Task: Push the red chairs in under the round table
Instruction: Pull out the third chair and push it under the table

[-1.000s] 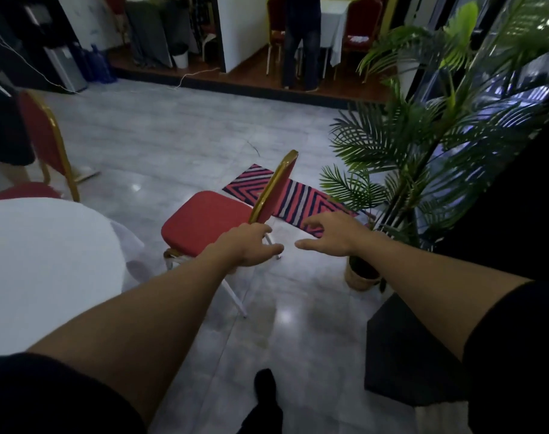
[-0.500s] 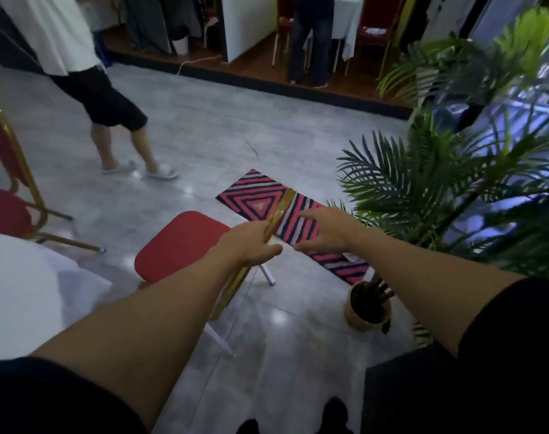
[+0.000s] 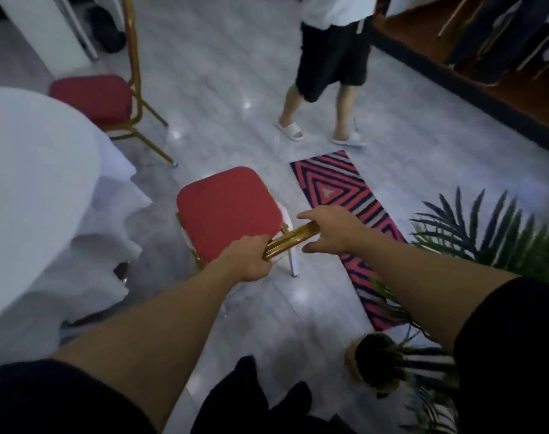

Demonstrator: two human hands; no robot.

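A red chair with a gold frame stands on the grey floor just right of the round table, which is draped in a white cloth. I look straight down on its seat. My left hand grips the left end of the chair's gold top rail. My right hand holds the rail's right end, fingers curled over it. A second red chair stands at the table's far side, its seat partly under the cloth.
A person in black shorts and white slippers walks across the floor beyond the chair. A red and black striped rug lies to the right. A potted palm stands at my right, close to my feet. A raised wooden platform runs along the far right.
I have stepped closer and now look down on the chair. Both hands have closed on its top rail. The walking person has crossed from left to centre.
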